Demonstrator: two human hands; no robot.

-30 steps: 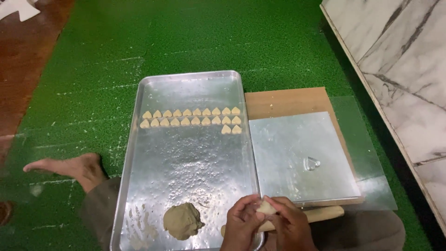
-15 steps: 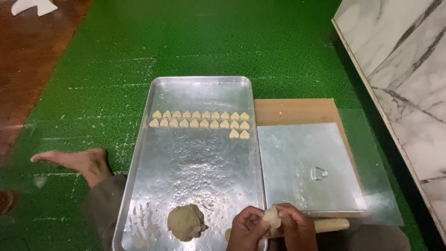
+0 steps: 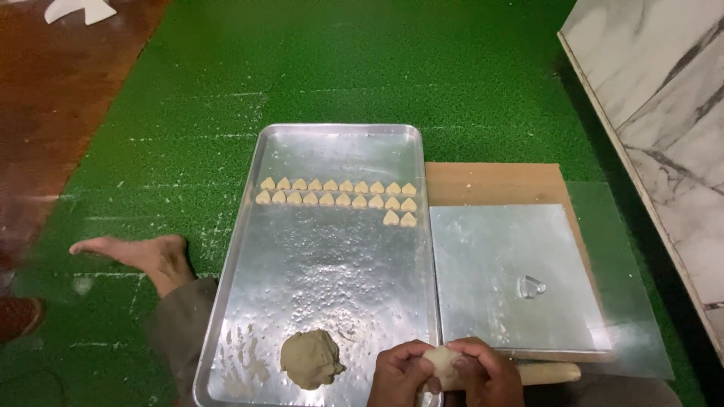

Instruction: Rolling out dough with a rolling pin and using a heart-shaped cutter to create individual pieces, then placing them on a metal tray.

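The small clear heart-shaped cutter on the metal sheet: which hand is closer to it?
Right. The right hand lies just below the small clear heart-shaped cutter; the left hand is farther left, nearer the tray's grey dough lump.

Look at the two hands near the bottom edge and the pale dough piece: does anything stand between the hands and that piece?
Nothing visible does. The left hand and right hand already cup the pale dough piece directly, just below the metal tray.

Dough lump [image 3: 311,359] lies on tray [image 3: 249,249], left of board [image 3: 494,183].
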